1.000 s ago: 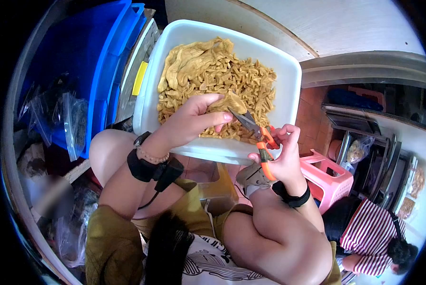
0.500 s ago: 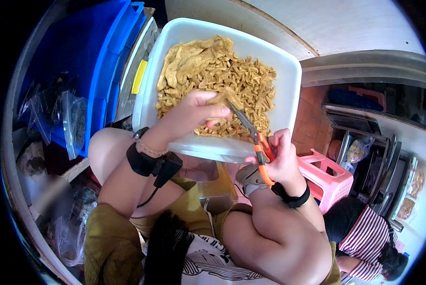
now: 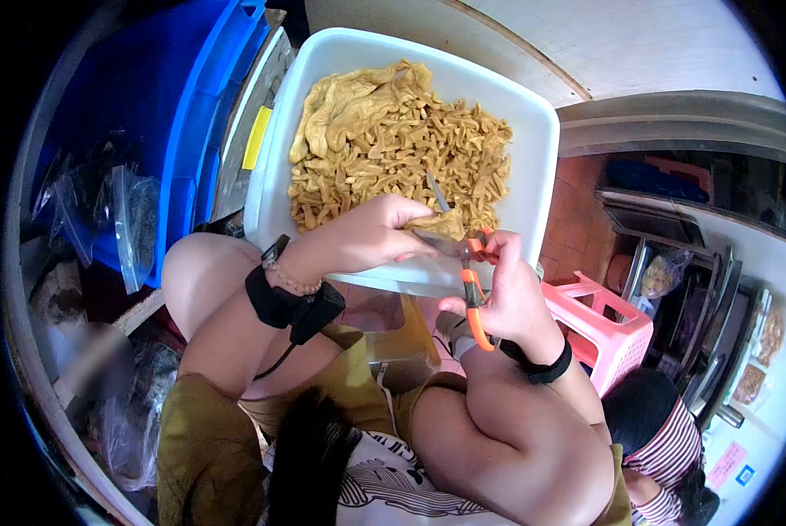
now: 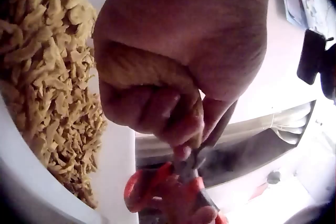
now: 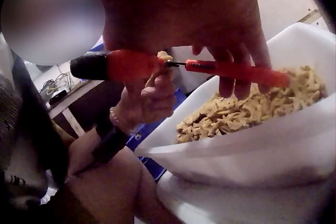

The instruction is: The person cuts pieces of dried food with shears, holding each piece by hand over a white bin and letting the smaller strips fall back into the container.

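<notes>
Left hand clamped on tan piece, thumb and fingers curled round it, end poking out toward the scissors. Right hand curled round the orange handles; handles spread, blades apart around the free end. All this sits over the near edge of the white tub.

Judgement on technique: left fingertips look close to the lower blade, so best to draw them back and leave more of the end out. Seat the piece deeper between the blades, near the pivot, since thick folds probably slip at the tips. Hold it taut, close in one full squeeze, feed a little each time for even widths. Working over the tub lets bits land inside.

Looks: piece is yellowish-brown, folded, wrinkled, probably soft and bendy; exact material can't tell. Cut strips across middle and right of tub: short, uneven, curled, matte, heaped. Bigger uncut pieces lie at the far left corner, broad, pleated, slightly paler. Lower blade tip hidden or blurred.
</notes>
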`<state>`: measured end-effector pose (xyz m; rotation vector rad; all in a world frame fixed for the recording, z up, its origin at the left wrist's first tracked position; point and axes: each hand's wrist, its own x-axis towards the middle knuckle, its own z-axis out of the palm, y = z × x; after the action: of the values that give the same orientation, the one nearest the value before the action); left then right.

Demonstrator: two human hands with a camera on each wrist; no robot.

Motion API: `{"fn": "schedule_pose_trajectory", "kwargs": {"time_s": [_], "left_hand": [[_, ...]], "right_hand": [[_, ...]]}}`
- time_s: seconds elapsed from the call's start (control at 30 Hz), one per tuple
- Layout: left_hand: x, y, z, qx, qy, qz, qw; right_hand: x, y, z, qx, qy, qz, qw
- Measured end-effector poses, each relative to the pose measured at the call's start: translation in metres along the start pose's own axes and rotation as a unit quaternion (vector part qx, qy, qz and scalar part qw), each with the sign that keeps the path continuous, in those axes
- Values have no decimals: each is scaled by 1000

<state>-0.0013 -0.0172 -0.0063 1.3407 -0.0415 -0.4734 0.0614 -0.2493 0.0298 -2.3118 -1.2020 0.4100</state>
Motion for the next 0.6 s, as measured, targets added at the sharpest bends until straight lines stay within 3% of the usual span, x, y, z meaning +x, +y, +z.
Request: {"fn": "schedule_pose_trajectory", "kwargs": {"time_s": [0.07, 0.2, 0.27, 0.4, 0.5, 0.57, 0.6], "left_hand": [[0, 12, -1, -22, 5, -39, 999], [0, 12, -2, -24, 37, -28, 999], [-5, 14, -7, 0, 58, -76, 995], [-8, 21, -18, 70, 8, -98, 993], [-5, 5, -12, 39, -3, -78, 996], [-5, -2, 0, 47, 17, 56, 997], [-5, -2, 0, 47, 17, 56, 997]], "right_hand": [[0, -2, 0, 72, 12, 35, 997], [-1, -10, -10, 54, -28, 108, 992], [-4, -8, -8, 35, -30, 140, 989], [-6, -5, -6, 49, -17, 120, 991], [-1, -9, -7, 68, -23, 124, 990], [2, -10, -8, 64, -30, 83, 994], [2, -11, -7, 64, -30, 83, 994]]}}
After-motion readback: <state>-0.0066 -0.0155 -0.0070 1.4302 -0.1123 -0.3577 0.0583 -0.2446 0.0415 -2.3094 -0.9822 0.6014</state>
